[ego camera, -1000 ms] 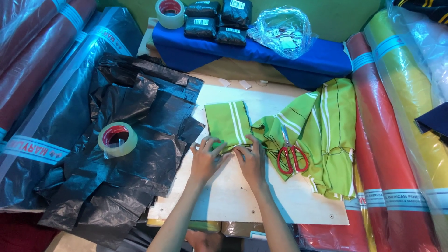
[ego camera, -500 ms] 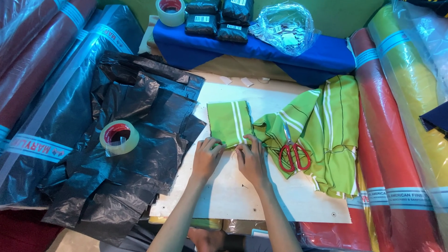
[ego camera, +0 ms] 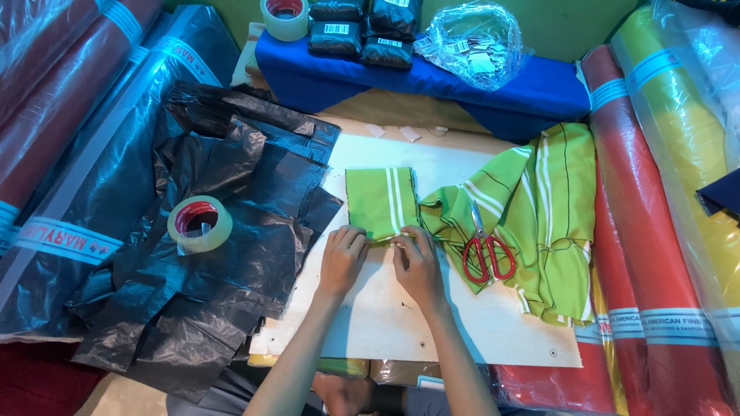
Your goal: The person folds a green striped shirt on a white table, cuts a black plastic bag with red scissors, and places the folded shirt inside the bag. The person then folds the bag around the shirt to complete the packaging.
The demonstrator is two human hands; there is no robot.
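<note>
A folded piece of lime-green cloth with white stripes (ego camera: pixel 379 199) lies on a white board (ego camera: pixel 401 316). My left hand (ego camera: pixel 343 258) and my right hand (ego camera: pixel 415 262) sit side by side at its near edge, fingertips pinching the hem. More of the same green striped cloth (ego camera: pixel 539 208) is heaped to the right. Red-handled scissors (ego camera: pixel 486 250) rest on that heap, just right of my right hand.
Black plastic bags (ego camera: pixel 223 223) cover the left, with a tape roll (ego camera: pixel 199 223) on them. Wrapped fabric rolls flank both sides: dark red (ego camera: pixel 46 100) left, red (ego camera: pixel 655 270) and yellow (ego camera: pixel 694 154) right. A blue-covered shelf (ego camera: pixel 432 81) behind holds another tape roll, black packets and a clear bag.
The view has shifted slightly. Both hands stay at the near edge of the folded green cloth, fingers drawn a little closer together on the hem.
</note>
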